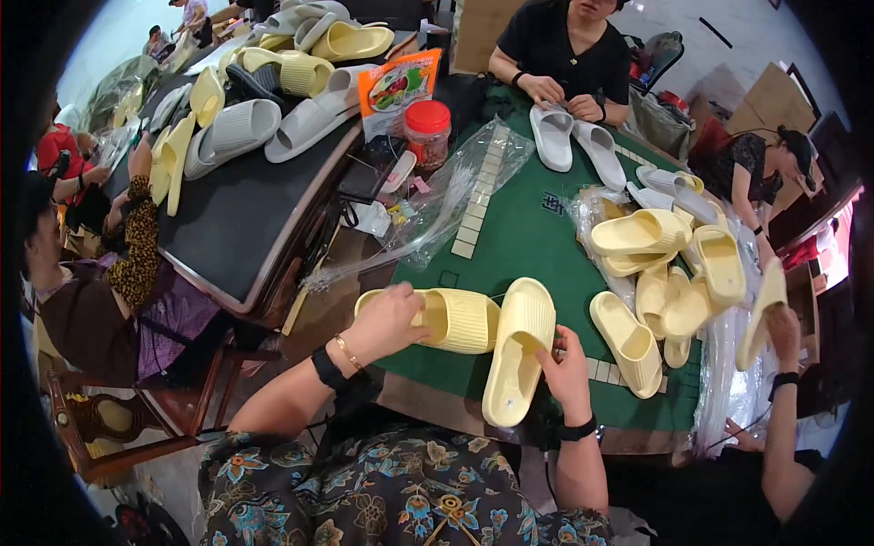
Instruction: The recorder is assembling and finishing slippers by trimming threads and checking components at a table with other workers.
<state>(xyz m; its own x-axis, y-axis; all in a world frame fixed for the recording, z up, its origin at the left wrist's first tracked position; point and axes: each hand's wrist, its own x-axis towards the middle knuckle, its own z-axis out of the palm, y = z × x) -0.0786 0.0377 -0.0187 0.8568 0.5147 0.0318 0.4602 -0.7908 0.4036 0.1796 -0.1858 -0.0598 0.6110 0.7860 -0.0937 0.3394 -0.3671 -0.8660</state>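
My left hand (387, 318) grips a pale yellow ribbed slipper (455, 318) that lies on its side on the green table (528, 237). My right hand (566, 369) holds a second pale yellow slipper (517, 350) by its edge, tilted with the sole facing me, right beside the first one. Both slippers touch at the table's near edge.
Several more yellow slippers (655, 273) lie in clear plastic bags at the right, where another person's hand (781, 328) holds one. A person across the table handles two grey slippers (574, 136). A red-lidded jar (428, 132) and a dark table stacked with slippers (255, 118) stand at the left.
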